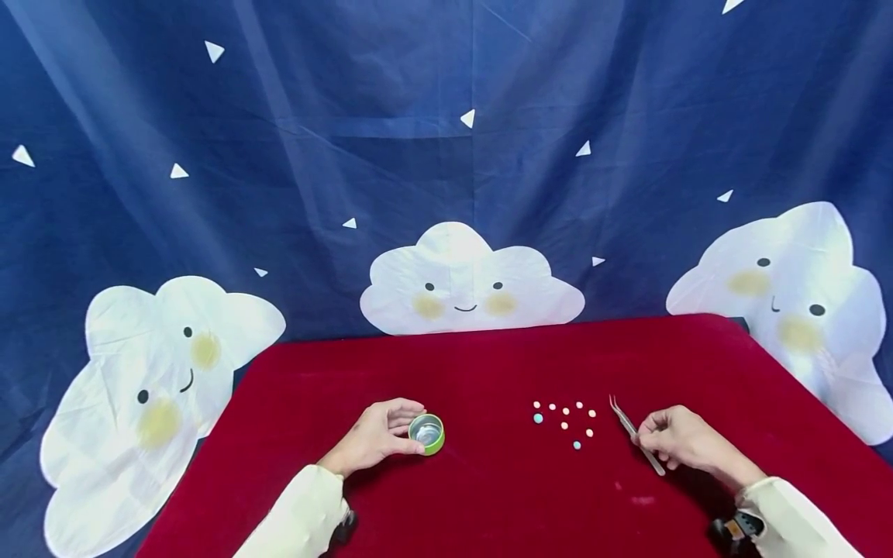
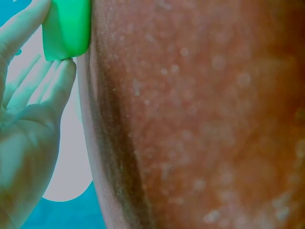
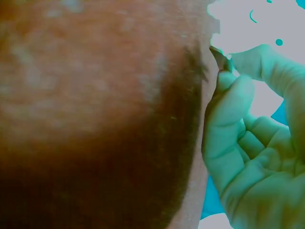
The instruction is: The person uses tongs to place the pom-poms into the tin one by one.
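Observation:
On the left of the red cloth, my left hand (image 1: pixel 377 435) holds a small round green tin (image 1: pixel 436 449) between thumb and fingers. The tin has no lid on and its silvery inside faces up; its green side (image 2: pixel 67 28) shows at the top of the left wrist view. At the right, my right hand (image 1: pixel 685 439) pinches a pair of metal tweezers (image 1: pixel 624 419) with bent tips pointing away from me. Between the hands lie several small pale beads (image 1: pixel 566 411) and two blue beads, one farther off (image 1: pixel 538 418) and one nearer (image 1: pixel 577 446).
A table covered with red cloth (image 1: pixel 481 511) carries everything. Behind it hangs a dark blue curtain (image 1: pixel 405 170) printed with white clouds and triangles. Dark devices are strapped at both wrists, the right one (image 1: pixel 741 528) beside the sleeve.

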`<state>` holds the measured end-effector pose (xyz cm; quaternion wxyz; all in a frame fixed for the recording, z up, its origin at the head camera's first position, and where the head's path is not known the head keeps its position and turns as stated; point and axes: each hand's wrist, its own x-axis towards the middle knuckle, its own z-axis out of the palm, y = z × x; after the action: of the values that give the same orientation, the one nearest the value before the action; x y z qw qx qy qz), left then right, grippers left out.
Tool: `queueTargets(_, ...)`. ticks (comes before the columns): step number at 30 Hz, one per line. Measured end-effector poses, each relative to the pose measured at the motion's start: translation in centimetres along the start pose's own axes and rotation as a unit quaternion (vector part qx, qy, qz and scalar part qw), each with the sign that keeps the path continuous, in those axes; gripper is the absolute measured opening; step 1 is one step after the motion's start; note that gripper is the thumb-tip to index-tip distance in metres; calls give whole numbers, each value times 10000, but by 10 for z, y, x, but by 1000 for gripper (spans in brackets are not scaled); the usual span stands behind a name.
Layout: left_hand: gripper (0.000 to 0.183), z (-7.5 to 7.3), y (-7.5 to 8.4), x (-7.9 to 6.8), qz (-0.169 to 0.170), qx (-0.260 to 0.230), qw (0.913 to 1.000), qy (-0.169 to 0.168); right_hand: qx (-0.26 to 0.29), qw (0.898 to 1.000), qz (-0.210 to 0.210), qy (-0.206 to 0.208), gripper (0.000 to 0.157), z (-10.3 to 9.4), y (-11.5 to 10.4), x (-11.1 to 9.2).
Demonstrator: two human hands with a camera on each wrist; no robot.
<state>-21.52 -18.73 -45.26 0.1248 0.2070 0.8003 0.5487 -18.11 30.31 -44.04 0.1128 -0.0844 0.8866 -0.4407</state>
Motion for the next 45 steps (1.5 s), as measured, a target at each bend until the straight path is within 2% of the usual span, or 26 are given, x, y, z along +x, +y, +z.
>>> queueTargets(6, 59, 0, -1, 1, -57, -36, 10000, 15, 448, 9979, -404, -240, 8, -10, -3, 3)
queueTargets(12, 59, 0, -2, 1, -44, -64, 10000, -38, 845, 9956, -260, -296, 13, -13, -2, 4)
queueTargets(19, 60, 0, -2, 0, -42, -47, 10000, -38, 1505, 9870, -293, -478, 20, -17, 1, 4)
queueTargets(23, 60, 0, -2, 1, -81, -30, 10000, -25, 2388, 9693, -181, -554, 11, -20, 5, 6)
queueTargets(27, 59, -1, -3, 1, -96, -58, 9999, -36, 3017, 9491, -338, -836, 23, -21, 9, 7)
queueTargets(31, 58, -1, -3, 1, -62, -128, 9999, -83, 3162, 9420, -386, -1054, 25, -22, 9, 8)
queueTargets(38, 57, -2, -3, 1, 36, -109, 9998, -154, 3150, 9423, -281, -1100, 26, -22, 9, 13)
queueTargets(42, 57, -2, -3, 0, -20, -138, 9997, -181, 3172, 9401, -412, -1183, 23, -20, 9, 15)
queueTargets(45, 57, -2, -3, -1, -56, -157, 9997, -191, 3070, 9428, -479, -1206, 20, -17, 8, 17)
